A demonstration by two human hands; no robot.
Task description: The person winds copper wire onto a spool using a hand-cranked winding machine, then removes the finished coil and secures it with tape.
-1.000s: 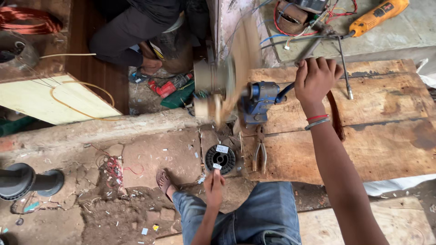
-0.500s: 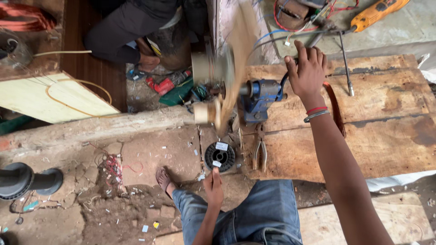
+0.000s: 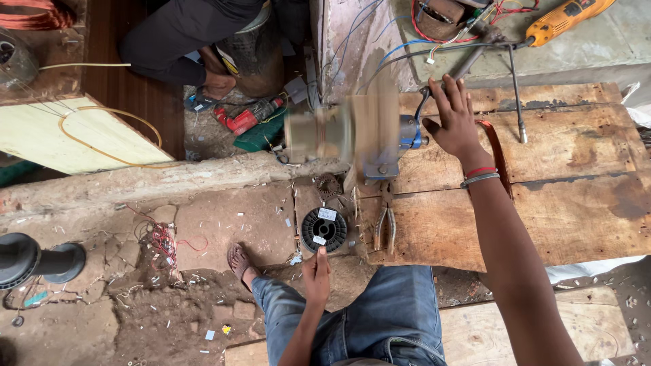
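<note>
My right hand [image 3: 453, 122] grips the crank of the blue winder [image 3: 397, 139] bolted to the wooden bench [image 3: 576, 196]; my left hand [image 3: 316, 276], loosely curled, hovers by the black spool [image 3: 323, 229] with two white labels on the ground.

The person wears faded blue jeans [image 3: 380, 318] and a brown sandal [image 3: 239, 259] on one foot. Both arms are bare, without sleeves. Above the right hand [image 3: 456, 122], the wrist carries a red band [image 3: 480, 171] and a silver bangle [image 3: 479, 179].
</note>
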